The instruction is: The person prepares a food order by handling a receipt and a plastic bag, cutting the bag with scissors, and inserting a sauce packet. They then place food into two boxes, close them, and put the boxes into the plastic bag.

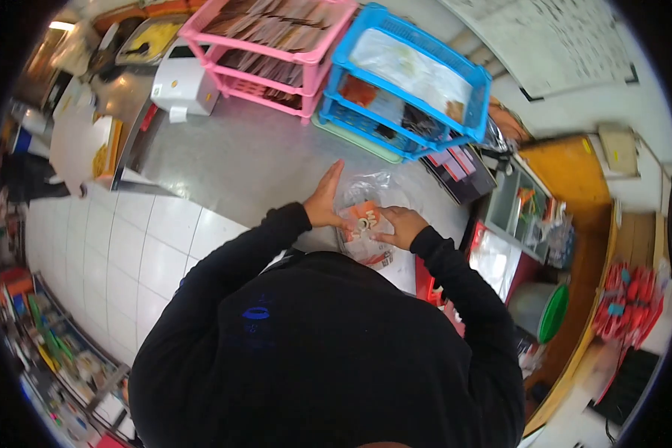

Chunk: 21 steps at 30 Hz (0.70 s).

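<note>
A clear plastic package with orange and white print [365, 218] lies at the near edge of the steel counter [246, 153], between my two hands. My left hand [325, 203] is at its left side, fingers spread and thumb reaching to the package. From the right, my right hand [400, 226] touches the package, its fingers bent over the printed part; whether they pinch it is hard to make out. Loose clear plastic [377, 183] spreads behind the package.
Behind the hands stand a pink tiered rack [306, 57] and a blue tiered rack [467, 133]. A white printer-like device [183, 88] sits at the back left. To the right are a dark box [470, 179] and a grey bin with green rim [526, 310].
</note>
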Each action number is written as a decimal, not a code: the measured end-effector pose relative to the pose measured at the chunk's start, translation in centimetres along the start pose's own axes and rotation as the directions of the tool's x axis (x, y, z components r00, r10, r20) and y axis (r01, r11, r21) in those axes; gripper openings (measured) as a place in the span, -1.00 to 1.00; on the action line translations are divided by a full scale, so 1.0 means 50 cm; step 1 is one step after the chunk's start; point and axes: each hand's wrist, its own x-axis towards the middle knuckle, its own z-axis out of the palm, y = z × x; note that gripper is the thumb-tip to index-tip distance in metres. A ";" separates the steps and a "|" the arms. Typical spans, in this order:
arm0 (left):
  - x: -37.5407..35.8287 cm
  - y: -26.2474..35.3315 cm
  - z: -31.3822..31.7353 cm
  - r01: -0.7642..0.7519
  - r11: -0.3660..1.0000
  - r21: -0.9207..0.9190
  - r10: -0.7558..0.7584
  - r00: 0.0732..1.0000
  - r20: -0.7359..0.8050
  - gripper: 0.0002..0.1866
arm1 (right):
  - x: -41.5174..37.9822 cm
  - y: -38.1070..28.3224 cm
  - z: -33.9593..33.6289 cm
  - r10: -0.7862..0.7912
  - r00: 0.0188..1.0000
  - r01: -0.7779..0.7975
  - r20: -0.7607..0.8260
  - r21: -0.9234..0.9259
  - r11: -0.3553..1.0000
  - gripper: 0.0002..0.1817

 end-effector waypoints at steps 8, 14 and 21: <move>0.165 0.113 0.016 -0.152 0.945 -0.288 0.273 0.853 0.445 -0.59 | -0.108 -0.101 -0.079 0.186 0.978 -0.199 0.093 0.159 0.967 -0.62; 0.062 0.282 -0.073 -0.580 0.814 0.033 0.478 0.700 0.531 -0.81 | -0.188 -0.223 -0.148 0.052 0.849 -0.134 -0.527 -0.119 0.984 -0.53; 0.074 0.415 -0.110 -0.733 0.647 0.211 0.558 0.643 0.524 -0.62 | -0.128 -0.263 -0.085 0.289 0.871 -0.046 -0.398 0.520 0.853 -0.60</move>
